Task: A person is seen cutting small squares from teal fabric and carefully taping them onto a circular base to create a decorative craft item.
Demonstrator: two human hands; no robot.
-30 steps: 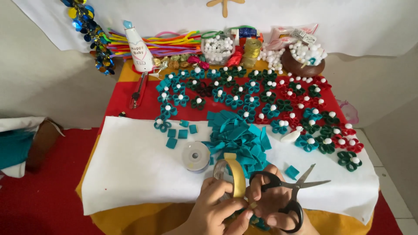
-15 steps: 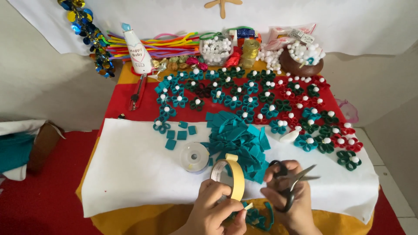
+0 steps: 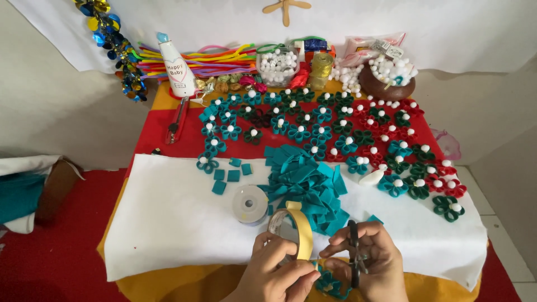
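My left hand (image 3: 277,268) pinches a yellow strip of tape (image 3: 302,235) that curls up from a tape roll (image 3: 282,223) at the table's near edge. My right hand (image 3: 366,260) grips black scissors (image 3: 354,251), blades upright and closed, right beside the strip. A teal felt flower (image 3: 330,284) sits under both hands, partly hidden. Just beyond lies a heap of teal felt strips (image 3: 305,182) on the white sheet (image 3: 168,223).
A clear spool (image 3: 249,204) lies left of the heap, with small teal squares (image 3: 226,176) beyond. Several teal, green and red felt flowers (image 3: 335,128) cover the red cloth. A glue bottle (image 3: 177,70), pipe cleaners (image 3: 212,59), pom-pom jar (image 3: 277,64) and brown bowl (image 3: 386,84) line the back.
The scissors have swung from lying open and pointing right to standing upright and closed beside the tape strip. Both hands have drawn closer together.
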